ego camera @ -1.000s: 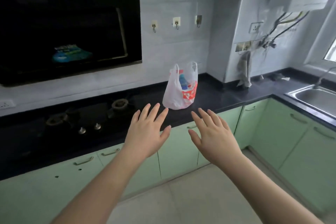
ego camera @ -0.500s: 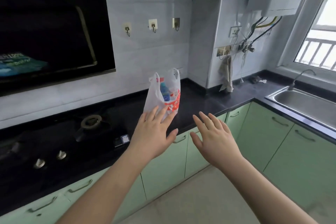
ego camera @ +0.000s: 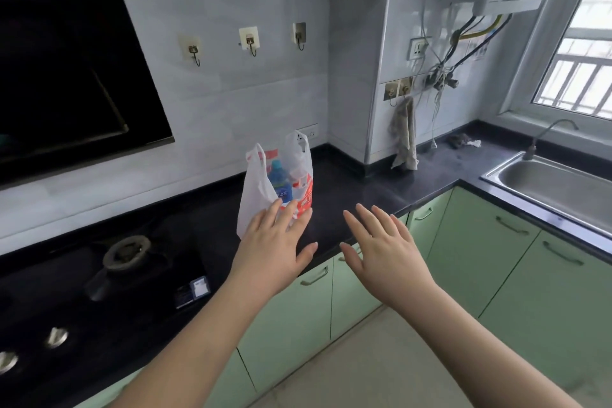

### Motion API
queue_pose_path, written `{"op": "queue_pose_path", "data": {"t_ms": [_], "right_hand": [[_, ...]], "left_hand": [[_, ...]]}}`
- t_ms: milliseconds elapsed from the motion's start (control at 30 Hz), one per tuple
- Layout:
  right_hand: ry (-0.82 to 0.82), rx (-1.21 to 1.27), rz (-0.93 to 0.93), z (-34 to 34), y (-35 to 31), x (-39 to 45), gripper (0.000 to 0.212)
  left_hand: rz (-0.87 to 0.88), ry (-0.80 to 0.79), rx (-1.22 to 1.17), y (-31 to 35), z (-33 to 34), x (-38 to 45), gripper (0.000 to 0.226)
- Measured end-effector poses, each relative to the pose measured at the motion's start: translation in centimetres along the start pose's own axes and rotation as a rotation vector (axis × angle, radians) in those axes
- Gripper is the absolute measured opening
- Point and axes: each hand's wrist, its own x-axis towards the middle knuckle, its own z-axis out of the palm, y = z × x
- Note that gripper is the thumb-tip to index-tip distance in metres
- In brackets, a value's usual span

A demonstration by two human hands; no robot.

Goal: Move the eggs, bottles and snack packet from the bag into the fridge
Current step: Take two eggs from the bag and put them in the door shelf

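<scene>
Hob [ego camera: 126, 255]: seen at the left end of the worktop [ego camera: 374, 195], with a small dark box [ego camera: 192, 291] at its front right corner.
Left hand [ego camera: 275, 242]: held flat with fingers straight and spread, nothing grasped; its fingertips overlapped the lower part of the bag, though contact could not be told.
Bag [ego camera: 255, 199]: stood upright near the middle of the worktop, closer to the front edge than the back wall, both handles raised and the mouth open.
Contents: 1 blue-labelled bottle [ego camera: 280, 182] and a red-and-white packet [ego camera: 303, 190] were seen inside; eggs could not be made out.
Right hand [ego camera: 381, 242]: likewise spread and empty, held over the front edge, just right of the bag.
Risk: the thin bag could be tipped by a push low on its side, and any eggs cracked.
Open room: bare worktop was left right of the bag towards the corner; the sink [ego camera: 546, 182] lay well apart.
Fridge: not in view.
</scene>
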Motion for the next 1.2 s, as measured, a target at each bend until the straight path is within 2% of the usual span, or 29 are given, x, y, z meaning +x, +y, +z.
{"op": "queue_pose_path", "data": {"t_ms": [133, 267, 433, 600, 700, 833, 933, 1100, 1200], "right_hand": [[-0.004, 0.019, -0.037, 1.6, 4.1, 3.3, 0.062], [-0.04, 0.055, -0.039, 2.4, 8.4, 6.8, 0.063], [-0.067, 0.095, -0.104, 3.8, 10.6, 10.4, 0.065], [-0.142, 0.184, -0.197, 5.7, 9.8, 13.6, 0.061], [-0.181, 0.203, -0.244, 6.5, 8.5, 15.9, 0.063], [-0.188, 0.211, -0.29, 7.9, 6.6, 18.3, 0.075], [-0.24, 0.195, -0.318, 9.4, 5.0, 20.7, 0.068], [-0.285, 0.152, -0.351, 13.1, 2.8, 24.2, 0.069], [-0.293, 0.13, -0.333, 14.2, 1.5, 26.1, 0.076]], "left_hand": [[-0.028, -0.021, 0.001, 1.8, 1.2, 4.7, 0.065], [-0.072, -0.037, 0.008, 3.4, 1.8, 8.5, 0.071], [-0.159, -0.055, 0.056, 3.2, 2.7, 11.3, 0.063], [-0.232, -0.147, 0.027, 2.4, 5.4, 11.8, 0.062], [-0.253, -0.131, 0.004, 0.7, 6.7, 12.3, 0.062], [-0.223, -0.102, -0.014, -1.6, 7.9, 13.4, 0.06], [-0.223, -0.101, -0.024, -3.5, 9.3, 14.9, 0.061], [-0.119, -0.088, 0.005, -6.2, 11.7, 18.7, 0.061], [-0.122, -0.11, -0.002, -8.0, 13.0, 19.9, 0.067]]}}
